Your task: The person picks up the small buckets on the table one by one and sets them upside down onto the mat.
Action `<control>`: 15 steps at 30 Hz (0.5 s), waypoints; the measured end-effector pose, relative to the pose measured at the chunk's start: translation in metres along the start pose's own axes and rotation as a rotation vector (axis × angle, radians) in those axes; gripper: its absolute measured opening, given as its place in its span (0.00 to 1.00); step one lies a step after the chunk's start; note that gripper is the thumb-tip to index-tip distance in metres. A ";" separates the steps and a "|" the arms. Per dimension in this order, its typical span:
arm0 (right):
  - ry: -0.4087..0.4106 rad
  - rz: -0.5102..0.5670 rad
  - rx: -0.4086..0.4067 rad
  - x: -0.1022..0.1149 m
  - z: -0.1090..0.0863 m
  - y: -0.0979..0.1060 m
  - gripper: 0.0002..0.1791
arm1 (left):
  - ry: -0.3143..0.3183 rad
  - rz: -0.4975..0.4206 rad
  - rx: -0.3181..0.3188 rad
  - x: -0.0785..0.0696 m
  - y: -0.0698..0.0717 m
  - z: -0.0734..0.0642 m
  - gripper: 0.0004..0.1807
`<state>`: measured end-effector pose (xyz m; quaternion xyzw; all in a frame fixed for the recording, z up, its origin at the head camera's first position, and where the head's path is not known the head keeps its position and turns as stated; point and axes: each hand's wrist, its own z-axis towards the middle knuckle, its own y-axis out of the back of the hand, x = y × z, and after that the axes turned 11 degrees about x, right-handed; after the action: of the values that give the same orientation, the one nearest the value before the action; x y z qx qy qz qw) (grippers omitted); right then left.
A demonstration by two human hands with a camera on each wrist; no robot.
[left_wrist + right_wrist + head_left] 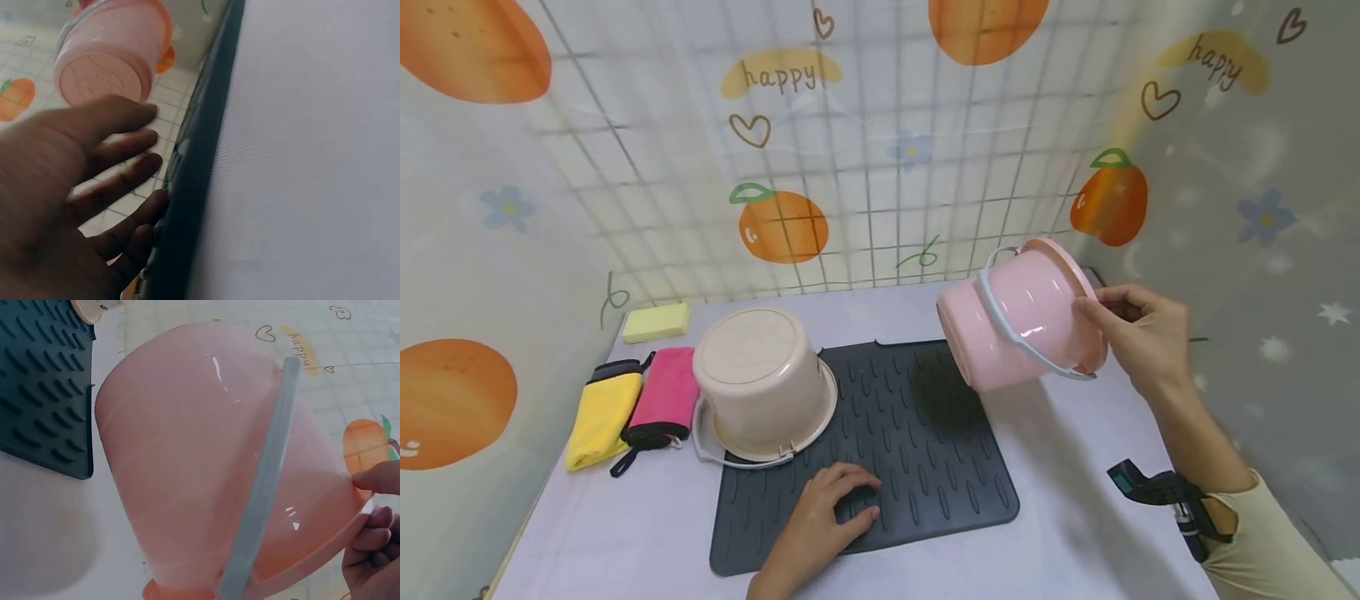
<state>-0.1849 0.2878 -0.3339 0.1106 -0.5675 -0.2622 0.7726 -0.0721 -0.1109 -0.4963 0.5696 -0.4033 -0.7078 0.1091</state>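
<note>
A pink bucket with a grey-blue handle is held tilted above the right side of the dark drying mat. My right hand pinches its rim between thumb and fingers, and the bucket's mouth faces right. In the right wrist view the pink bucket fills most of the picture. Low over the mat's front part is my left hand, its fingers loosely bent with nothing between them. A beige bucket stands upside down on the mat's left part, its pale handle lying at the rim.
Left of the beige bucket lie a folded yellow cloth and a pink cloth, both with black edging. A pale yellow sponge sits behind them. A printed curtain surrounds the white table.
</note>
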 end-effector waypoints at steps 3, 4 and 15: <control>-0.014 0.010 0.006 0.002 0.000 -0.002 0.20 | -0.012 -0.078 -0.040 -0.005 0.008 0.008 0.18; -0.018 0.012 0.007 0.002 0.000 -0.003 0.20 | -0.022 -0.104 -0.056 -0.007 0.011 0.011 0.19; 0.001 0.082 -0.004 0.005 0.001 -0.014 0.20 | -0.219 -0.184 -0.188 -0.034 0.050 0.068 0.43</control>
<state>-0.1890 0.2736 -0.3355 0.0859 -0.5706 -0.2312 0.7833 -0.1374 -0.0919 -0.4353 0.5110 -0.2910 -0.8072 0.0520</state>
